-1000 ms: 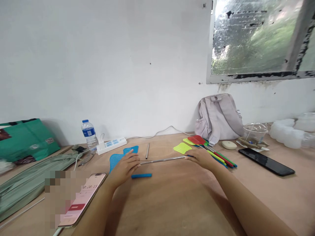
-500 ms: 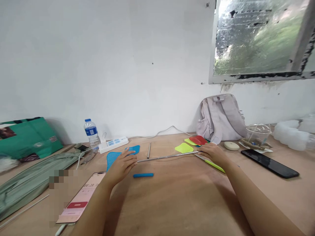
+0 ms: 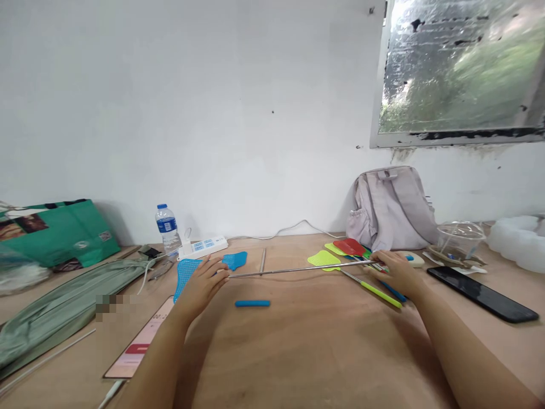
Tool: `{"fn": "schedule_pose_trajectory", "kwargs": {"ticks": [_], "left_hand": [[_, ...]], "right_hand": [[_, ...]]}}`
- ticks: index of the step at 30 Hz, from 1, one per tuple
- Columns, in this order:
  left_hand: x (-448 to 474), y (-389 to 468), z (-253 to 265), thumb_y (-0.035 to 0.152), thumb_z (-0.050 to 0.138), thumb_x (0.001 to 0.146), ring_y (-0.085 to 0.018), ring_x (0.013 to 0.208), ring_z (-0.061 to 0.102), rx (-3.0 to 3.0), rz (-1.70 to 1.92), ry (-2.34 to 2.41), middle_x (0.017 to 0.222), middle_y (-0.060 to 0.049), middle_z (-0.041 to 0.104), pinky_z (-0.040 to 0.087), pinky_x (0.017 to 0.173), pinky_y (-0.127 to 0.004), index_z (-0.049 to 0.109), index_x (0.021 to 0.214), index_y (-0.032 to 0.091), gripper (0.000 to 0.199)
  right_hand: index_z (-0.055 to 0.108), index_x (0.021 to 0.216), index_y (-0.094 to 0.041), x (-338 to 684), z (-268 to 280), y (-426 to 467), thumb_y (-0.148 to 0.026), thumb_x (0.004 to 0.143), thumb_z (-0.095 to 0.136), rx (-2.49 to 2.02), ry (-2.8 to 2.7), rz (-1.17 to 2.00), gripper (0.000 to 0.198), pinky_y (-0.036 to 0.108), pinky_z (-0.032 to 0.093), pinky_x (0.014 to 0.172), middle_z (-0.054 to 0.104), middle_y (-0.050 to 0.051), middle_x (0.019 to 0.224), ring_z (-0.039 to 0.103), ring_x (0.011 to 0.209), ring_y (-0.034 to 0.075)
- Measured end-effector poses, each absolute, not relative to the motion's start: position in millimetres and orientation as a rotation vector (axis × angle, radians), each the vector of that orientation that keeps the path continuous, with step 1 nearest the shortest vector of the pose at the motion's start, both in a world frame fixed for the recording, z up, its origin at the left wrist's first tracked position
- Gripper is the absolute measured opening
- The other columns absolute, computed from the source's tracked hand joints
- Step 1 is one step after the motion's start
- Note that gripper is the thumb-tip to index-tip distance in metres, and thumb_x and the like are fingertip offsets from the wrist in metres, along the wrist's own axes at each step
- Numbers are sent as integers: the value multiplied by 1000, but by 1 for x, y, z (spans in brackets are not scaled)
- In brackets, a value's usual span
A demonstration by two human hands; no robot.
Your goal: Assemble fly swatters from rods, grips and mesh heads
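Note:
Between my hands stretches the thin metal telescopic shaft of a blue fly swatter. My left hand is closed on its left end, and the blue mesh head shows beyond the fingers. My right hand is closed around the other end, where a blue tip pokes out. Below the shaft lies a loose blue handle grip. Behind it are a separate blue swatter head and a short metal rod. Near my right hand lie a yellow-green fly swatter and a red one.
Left: a lit phone, green cloth, green bag, water bottle and power strip. Right: a backpack, black phone, clear plastic cup and white plastic containers.
My hands have moved apart, the right one rightward and the left one slightly leftward. The metal shaft between them shows longer. The view has shifted a little.

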State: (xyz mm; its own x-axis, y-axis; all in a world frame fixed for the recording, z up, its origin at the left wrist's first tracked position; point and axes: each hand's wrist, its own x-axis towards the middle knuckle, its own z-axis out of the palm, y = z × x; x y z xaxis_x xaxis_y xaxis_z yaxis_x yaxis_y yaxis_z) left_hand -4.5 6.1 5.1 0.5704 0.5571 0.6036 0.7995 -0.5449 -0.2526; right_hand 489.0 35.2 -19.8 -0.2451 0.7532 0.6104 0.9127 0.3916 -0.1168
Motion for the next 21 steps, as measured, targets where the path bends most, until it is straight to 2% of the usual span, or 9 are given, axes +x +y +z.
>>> {"fn": "schedule_pose_trajectory", "kwargs": {"ticks": [3,6,9,12,18,21], "left_hand": [[12,5,4,27,40,86,-20,113,42,-2276,-620,-1050,103,-1,59,23,103,-46,59,89,23,20],[33,2,2,26,40,86,-20,115,41,-2275,-616,-995,104,0,59,22,103,-45,58,89,23,19],[55,-3,0,24,39,86,-19,112,42,-2276,-636,-966,103,0,59,22,104,-44,58,90,22,19],[75,-9,-3,26,39,86,-17,110,43,-2295,-662,-965,101,0,59,22,104,-40,58,87,22,19],[95,-14,-9,27,37,87,-17,109,44,-2352,-657,-981,101,0,59,26,102,-39,59,86,22,22],[92,-16,-6,30,39,86,-19,116,39,-2395,-651,-993,110,0,56,24,103,-40,59,92,24,22]], "right_hand": [[51,67,-21,459,-8,24,-46,77,45,-1470,-2093,-303,28,26,37,52,58,0,59,53,52,14],[53,67,-22,424,0,12,-43,78,47,-1459,-2178,-281,25,23,31,48,60,-1,61,53,53,13],[57,76,-23,387,2,2,-42,79,50,-1340,-2322,-286,20,23,33,53,64,0,74,57,66,15],[59,88,-24,354,-1,-9,-41,84,44,-1208,-2428,-336,23,25,36,60,65,2,86,59,71,15],[60,97,-25,325,-6,-23,-36,88,38,-1155,-2415,-392,27,26,39,67,66,4,86,59,77,16],[60,98,-26,327,-7,-21,-33,89,34,-1138,-2426,-377,28,26,39,69,66,4,86,59,76,16]]}}
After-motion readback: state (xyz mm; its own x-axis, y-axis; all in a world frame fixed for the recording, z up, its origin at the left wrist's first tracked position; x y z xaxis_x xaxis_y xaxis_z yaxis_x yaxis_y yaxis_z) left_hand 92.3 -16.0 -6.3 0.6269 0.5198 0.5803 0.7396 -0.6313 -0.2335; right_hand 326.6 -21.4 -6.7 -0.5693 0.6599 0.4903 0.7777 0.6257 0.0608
